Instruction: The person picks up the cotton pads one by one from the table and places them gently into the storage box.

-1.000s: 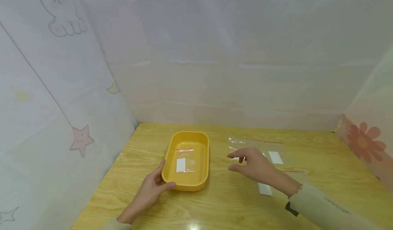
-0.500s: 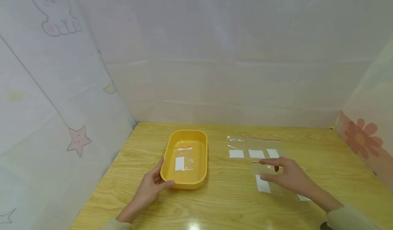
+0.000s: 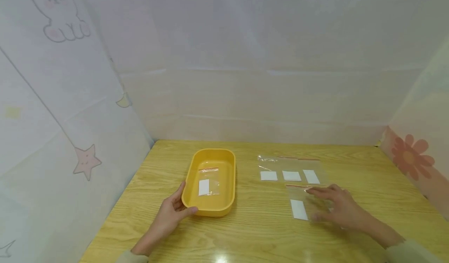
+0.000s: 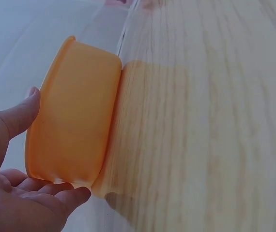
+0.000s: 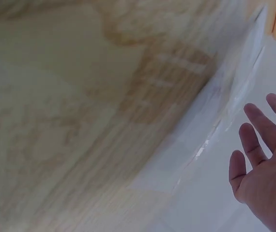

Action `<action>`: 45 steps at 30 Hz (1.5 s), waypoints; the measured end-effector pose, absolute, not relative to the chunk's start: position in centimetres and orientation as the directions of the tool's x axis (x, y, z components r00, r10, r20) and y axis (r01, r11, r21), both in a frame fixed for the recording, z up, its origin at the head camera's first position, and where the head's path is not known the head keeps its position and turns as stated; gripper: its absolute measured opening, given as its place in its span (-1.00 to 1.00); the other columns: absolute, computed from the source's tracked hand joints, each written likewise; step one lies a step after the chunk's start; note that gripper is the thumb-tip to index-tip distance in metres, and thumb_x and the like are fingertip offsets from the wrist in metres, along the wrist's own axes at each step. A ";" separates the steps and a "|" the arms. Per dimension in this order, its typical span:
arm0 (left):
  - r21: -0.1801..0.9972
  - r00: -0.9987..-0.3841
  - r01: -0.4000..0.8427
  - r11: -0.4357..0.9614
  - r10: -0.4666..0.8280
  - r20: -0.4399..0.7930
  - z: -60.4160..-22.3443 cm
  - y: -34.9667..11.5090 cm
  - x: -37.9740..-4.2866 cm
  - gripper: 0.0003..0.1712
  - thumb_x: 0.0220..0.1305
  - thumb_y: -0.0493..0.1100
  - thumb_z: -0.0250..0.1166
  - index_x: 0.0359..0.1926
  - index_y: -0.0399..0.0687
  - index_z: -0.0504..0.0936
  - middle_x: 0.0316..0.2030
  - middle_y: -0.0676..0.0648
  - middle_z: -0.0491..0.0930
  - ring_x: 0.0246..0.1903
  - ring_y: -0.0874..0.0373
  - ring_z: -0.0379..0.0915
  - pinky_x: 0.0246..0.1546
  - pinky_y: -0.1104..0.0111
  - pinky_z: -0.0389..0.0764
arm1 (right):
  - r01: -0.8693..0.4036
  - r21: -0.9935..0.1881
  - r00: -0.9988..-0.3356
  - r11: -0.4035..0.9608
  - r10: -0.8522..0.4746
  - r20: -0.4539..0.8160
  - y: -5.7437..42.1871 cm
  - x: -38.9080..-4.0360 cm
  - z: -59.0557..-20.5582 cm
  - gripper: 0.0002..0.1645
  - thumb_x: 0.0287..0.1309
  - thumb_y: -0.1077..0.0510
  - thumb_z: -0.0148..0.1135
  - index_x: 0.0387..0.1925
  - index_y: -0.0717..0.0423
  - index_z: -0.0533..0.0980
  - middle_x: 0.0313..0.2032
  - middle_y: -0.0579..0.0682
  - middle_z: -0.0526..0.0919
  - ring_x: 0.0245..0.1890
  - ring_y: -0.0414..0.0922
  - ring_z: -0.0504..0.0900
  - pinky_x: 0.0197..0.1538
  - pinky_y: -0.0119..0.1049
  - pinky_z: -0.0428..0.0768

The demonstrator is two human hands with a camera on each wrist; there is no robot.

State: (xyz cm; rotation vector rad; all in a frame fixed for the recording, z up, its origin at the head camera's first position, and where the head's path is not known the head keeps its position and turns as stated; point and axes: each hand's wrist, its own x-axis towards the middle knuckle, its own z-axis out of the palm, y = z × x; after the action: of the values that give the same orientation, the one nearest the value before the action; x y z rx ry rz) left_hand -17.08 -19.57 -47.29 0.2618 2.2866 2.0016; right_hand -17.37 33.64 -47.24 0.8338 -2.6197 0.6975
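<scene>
My left hand [image 3: 168,214] grips the near left corner of a yellow plastic box [image 4: 75,116], thumb on its rim and fingers along its side. Inside the box lies a small clear zip bag [image 3: 214,177] with a white rectangle and a red seal line. To the right, my right hand [image 3: 342,208] hovers low over the table, its fingers spread and slightly bent, with nothing held. It overlaps the right side of another clear zip bag [image 3: 297,195]. A further bag beneath the hand is mostly hidden. The right wrist view shows relaxed fingers [image 5: 254,145] beside blurred clear plastic.
Behind the right hand, several similar zip bags [image 3: 282,165] lie side by side, partly overlapping, each with a white rectangle. The wooden table [image 3: 252,232] is bounded by a back wall sheet [image 3: 266,99] and patterned side sheets.
My right hand has moved right and toward me, from over the back bags to the front ones, uncovering the back row. The left hand keeps its grip on the box.
</scene>
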 end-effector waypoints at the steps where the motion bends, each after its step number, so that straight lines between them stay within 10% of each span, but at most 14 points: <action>1: 0.989 -0.981 0.068 0.129 0.187 0.043 -47.3 -19.6 -17.1 0.12 0.31 -0.34 0.50 0.68 -0.17 -0.02 0.61 -0.23 0.05 0.43 -0.23 0.31 0.28 0.25 0.53 | -0.607 -0.345 -0.782 0.716 -0.460 0.420 33.7 -17.4 -47.5 -0.08 -0.19 -0.11 0.75 0.25 0.10 0.64 0.18 0.12 0.70 -0.10 -0.26 0.44 -0.13 -0.13 0.28; 12: 0.989 -0.983 0.062 0.132 0.180 0.038 -47.5 -19.6 -17.1 0.13 0.30 -0.35 0.50 0.68 -0.18 -0.02 0.60 -0.25 0.07 0.41 -0.23 0.34 0.26 0.26 0.55 | -0.592 -0.354 -0.793 0.724 -0.446 0.415 34.0 -17.5 -48.5 0.01 -0.27 -0.13 0.78 0.32 -0.04 0.62 0.11 0.16 0.71 -0.02 0.00 0.51 -0.03 0.45 0.36; 45: 0.988 -0.986 0.050 0.149 0.165 0.025 -47.2 -19.5 -17.1 0.13 0.29 -0.36 0.51 0.67 -0.20 -0.02 0.59 -0.26 0.09 0.43 -0.22 0.31 0.28 0.27 0.52 | -0.490 -0.356 -0.869 0.796 -0.416 0.267 32.9 -18.1 -48.8 0.07 -0.19 -0.45 0.64 0.30 0.06 0.65 0.03 -0.16 0.39 -0.13 -0.13 0.25 -0.13 -0.04 0.12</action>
State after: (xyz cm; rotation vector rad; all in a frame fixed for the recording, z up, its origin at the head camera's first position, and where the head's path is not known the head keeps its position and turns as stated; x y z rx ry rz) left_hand -17.13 -19.49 -47.24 0.2170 2.3118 1.9819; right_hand -18.10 32.94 -48.78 0.7143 -2.8087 0.6285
